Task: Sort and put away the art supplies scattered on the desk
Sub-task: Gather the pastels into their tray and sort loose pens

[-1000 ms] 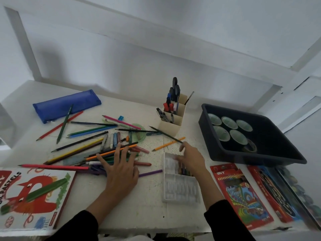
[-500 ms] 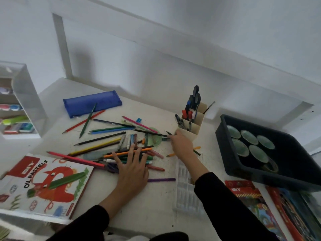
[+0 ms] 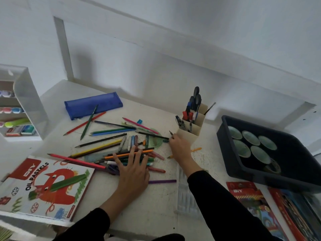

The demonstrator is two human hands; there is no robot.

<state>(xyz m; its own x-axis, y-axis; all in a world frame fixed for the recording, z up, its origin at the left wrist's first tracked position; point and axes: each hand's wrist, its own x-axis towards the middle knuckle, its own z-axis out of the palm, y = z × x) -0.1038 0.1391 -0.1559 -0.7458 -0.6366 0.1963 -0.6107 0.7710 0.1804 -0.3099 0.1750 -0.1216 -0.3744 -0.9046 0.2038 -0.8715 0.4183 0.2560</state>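
Coloured pencils and oil pastel sticks lie scattered across the white desk. My left hand rests flat with spread fingers on the heap, over an orange pencil. Just in front of the cream pen holder, my right hand pinches a dark pencil whose tip sticks up past the fingers. The holder has scissors, pens and a brush in it. A white pastel tray lies partly under my right forearm.
A blue pencil case lies at the back left, an oil pastels box at front left, a clear shelf organiser far left. A dark bin with round dishes stands right, coloured pencil boxes in front of it. A purple stick lies between my hands.
My right hand left the white tray, reached forward to the pen holder and took hold of the dark pencil. My left hand stayed on the heap. The view swung left.
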